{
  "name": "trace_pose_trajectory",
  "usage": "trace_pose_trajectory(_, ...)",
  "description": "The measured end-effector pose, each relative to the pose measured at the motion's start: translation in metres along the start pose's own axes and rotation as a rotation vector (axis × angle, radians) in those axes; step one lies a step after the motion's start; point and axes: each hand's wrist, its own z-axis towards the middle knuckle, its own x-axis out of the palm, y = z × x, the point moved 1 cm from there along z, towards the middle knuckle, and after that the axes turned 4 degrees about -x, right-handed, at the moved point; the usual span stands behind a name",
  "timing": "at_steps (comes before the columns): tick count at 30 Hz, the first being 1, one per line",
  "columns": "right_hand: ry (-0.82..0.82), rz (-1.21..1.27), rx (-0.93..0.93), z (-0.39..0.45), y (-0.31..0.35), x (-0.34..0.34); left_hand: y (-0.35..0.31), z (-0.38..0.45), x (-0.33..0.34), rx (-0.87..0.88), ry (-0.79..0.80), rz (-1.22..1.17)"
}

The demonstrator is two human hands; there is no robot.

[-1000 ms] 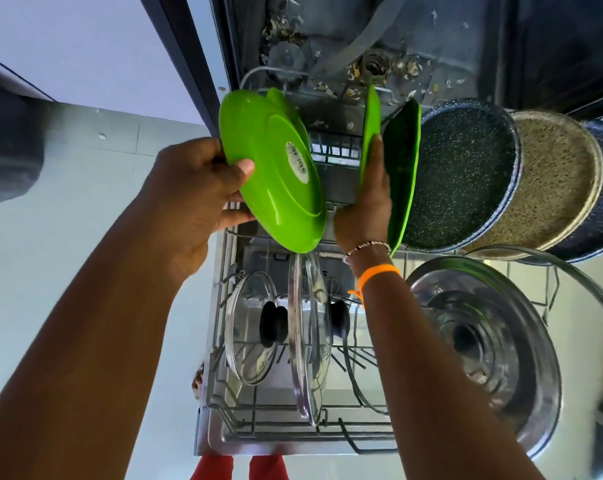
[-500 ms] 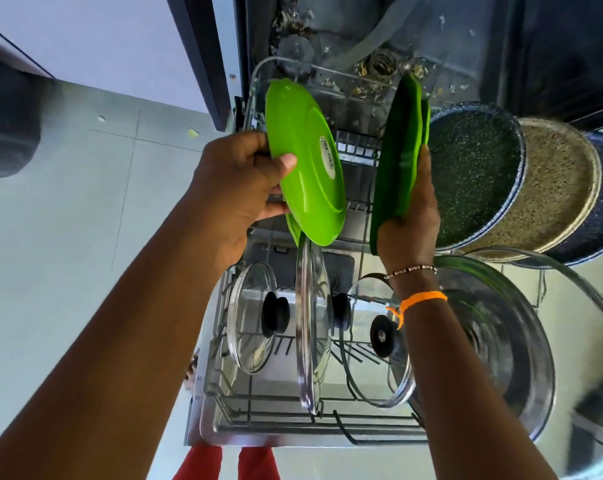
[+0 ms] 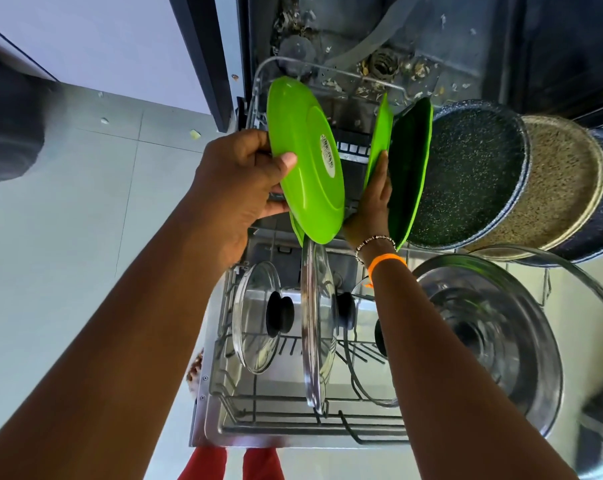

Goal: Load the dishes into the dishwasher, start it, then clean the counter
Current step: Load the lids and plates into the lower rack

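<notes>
my left hand (image 3: 234, 195) grips a lime green plate (image 3: 305, 161) by its edge, thumb curled over the back with its oval label, holding it on edge above the pulled-out dishwasher rack (image 3: 293, 420). a second green rim peeks out just below it. my right hand (image 3: 374, 202), with an orange wristband (image 3: 385, 263) and a bead bracelet, has straight fingers pressed against a thin green plate (image 3: 379, 133) standing upright; a darker green plate (image 3: 409, 171) stands just beside it. to the right lean speckled pans (image 3: 473, 171). below, glass lids (image 3: 258, 317) with black knobs stand in the rack beside a steel lid (image 3: 494, 334).
</notes>
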Motion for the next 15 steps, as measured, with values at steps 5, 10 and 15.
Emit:
trace_pose_trajectory(5,0.294,-0.131,0.102,0.015,0.012,-0.023,0.000,0.000,-0.003,0.007,0.012,-0.004)
trace_pose_trajectory(10,0.485,0.064,-0.285,-0.020,0.050,-0.060,-0.003,0.001,0.006,0.021,0.052,0.039)
trace_pose_trajectory(15,0.222,0.110,-0.439,-0.043,0.060,-0.036,-0.010,0.008,0.020,0.043,0.051,0.134)
